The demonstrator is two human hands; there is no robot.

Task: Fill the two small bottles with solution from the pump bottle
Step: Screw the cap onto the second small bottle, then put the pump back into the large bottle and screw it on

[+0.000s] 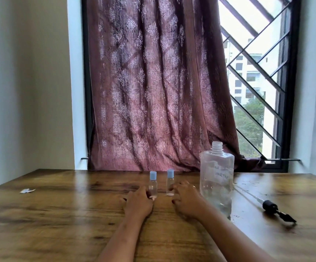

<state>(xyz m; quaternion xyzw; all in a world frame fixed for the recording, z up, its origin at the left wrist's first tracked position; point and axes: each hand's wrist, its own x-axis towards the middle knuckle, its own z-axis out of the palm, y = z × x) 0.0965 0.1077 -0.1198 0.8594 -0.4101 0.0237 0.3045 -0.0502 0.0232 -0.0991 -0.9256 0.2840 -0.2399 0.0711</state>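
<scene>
Head view. Left hand (pixel 139 202) lies palm-down on the brown wood-grain table (pixel 58 214), forearm coming in from the bottom edge. Fingers curled, tips right at the lower body of the left small bottle (pixel 152 183), clear plastic with a pale blue screw cap, upright, just ahead of the knuckles.

Right hand (pixel 186 200) also palm-down on the table, fingers curled. Their tips are up against the lower part of the right small bottle (pixel 170 182), same clear plastic and pale blue cap, upright, just ahead of this hand on its inner side. Both caps are on. The two bottles stand side by side, a narrow gap apart, between the two hands' fingertips. The fingers are blurred, so cannot tell whether either hand pinches its bottle or only touches it.

Pump bottle (pixel 217 182), large, clear, flat-sided plastic with faint print, stands upright just to the outer side of the right hand, close by the wrist. Its neck is open, threads bare. Pump head (pixel 270 206), black with a long thin clear dip tube, lies flat on the table further out to the right of that hand, beyond the pump bottle, tube end towards the bottle.

White paper scrap (pixel 27 190) lies well out to the left of the left hand. Past the far table edge, ahead of both hands, a maroon patterned curtain (pixel 153 82) hangs beside a black diagonal window grille (pixel 257 72).
</scene>
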